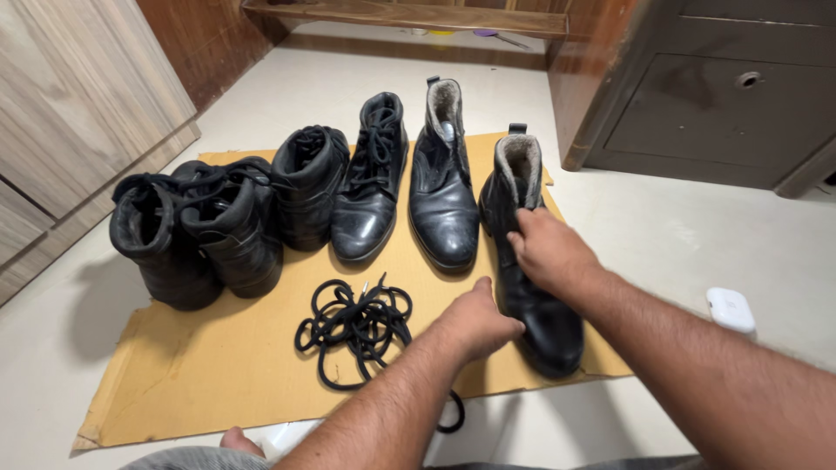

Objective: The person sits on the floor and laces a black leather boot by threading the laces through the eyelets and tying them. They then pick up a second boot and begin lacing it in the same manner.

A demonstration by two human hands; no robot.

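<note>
Item: fleece-lined black boot [529,252], far right of the row on the cardboard sheet [209,365]; your right hand [547,252] has its fingers closed over the lace area, your left hand [477,324] rests against its near side (grip unclear). Keep it steady, sole flat. Adjacent: loose black laces [355,329], matching lined boot [442,187], four more boots [261,209], white case [730,309] on the floor.

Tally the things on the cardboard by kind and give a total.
Black boots: 6, one under both the left hand and right hand
Tangles of black laces: 1
Total on the cardboard sheet: 7
</note>
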